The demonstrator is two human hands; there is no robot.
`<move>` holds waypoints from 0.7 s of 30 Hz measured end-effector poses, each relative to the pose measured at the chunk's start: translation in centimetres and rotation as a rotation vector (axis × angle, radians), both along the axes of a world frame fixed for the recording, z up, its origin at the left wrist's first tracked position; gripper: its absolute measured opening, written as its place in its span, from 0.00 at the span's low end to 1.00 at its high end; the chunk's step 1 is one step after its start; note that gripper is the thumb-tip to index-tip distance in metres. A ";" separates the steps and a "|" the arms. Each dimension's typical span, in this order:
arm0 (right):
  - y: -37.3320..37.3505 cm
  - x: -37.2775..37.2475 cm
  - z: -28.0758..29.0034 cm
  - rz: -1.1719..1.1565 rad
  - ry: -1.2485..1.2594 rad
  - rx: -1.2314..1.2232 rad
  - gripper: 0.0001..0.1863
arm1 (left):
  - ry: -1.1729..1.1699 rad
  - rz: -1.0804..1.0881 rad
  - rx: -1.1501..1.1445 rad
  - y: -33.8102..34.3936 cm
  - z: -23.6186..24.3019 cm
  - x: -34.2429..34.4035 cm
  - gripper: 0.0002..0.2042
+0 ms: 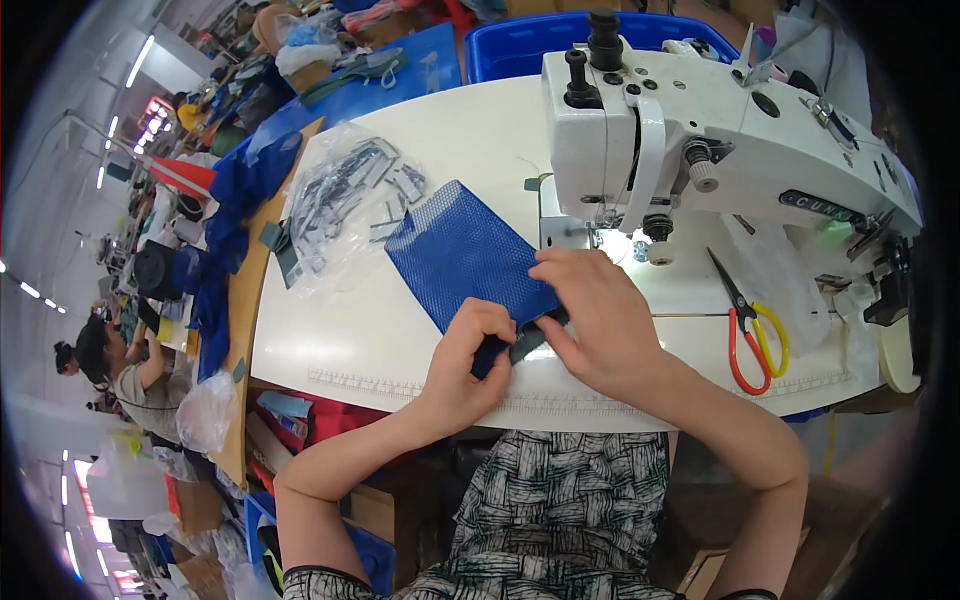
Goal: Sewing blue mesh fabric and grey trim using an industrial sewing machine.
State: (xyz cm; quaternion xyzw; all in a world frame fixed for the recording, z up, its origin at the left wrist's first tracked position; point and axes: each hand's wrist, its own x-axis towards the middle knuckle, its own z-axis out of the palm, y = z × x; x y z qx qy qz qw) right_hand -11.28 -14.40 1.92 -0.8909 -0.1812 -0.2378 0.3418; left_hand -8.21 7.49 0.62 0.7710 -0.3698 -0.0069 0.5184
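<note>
A piece of blue mesh fabric (455, 245) lies on the white sewing table (480, 115), with its near corner between my hands. My left hand (468, 355) pinches the near edge of the mesh, fingers curled and thumb pressed in. My right hand (605, 315) bends over the right corner, fingertips on top of the mesh and thumb beneath its edge. A small dark grey-green piece (530, 340) shows under the mesh between both hands. Just beyond my right hand stands a white sewing machine (600, 140), its needle area lit. The mesh is apart from the needle.
Scissors with red and yellow handles (750, 345) lie right of my right hand. A clear plastic bag of grey strips (345, 200) lies at the left. Behind the machine stands a blue bin (510, 50). A printed ruler (400, 385) runs along the near edge. Another person (140, 375) works far left.
</note>
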 end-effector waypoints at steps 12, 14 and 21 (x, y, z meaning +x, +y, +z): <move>1.9 0.0 -1.2 0.203 0.034 0.162 0.17 | -0.120 0.130 0.396 3.4 9.5 -0.3 0.05; 1.5 -0.4 0.2 0.760 0.882 0.489 0.12 | 0.000 -0.102 0.397 2.4 12.3 0.2 0.15; -2.3 -0.1 0.2 0.456 1.306 0.700 0.11 | -0.348 0.002 0.707 -3.8 8.2 7.1 0.18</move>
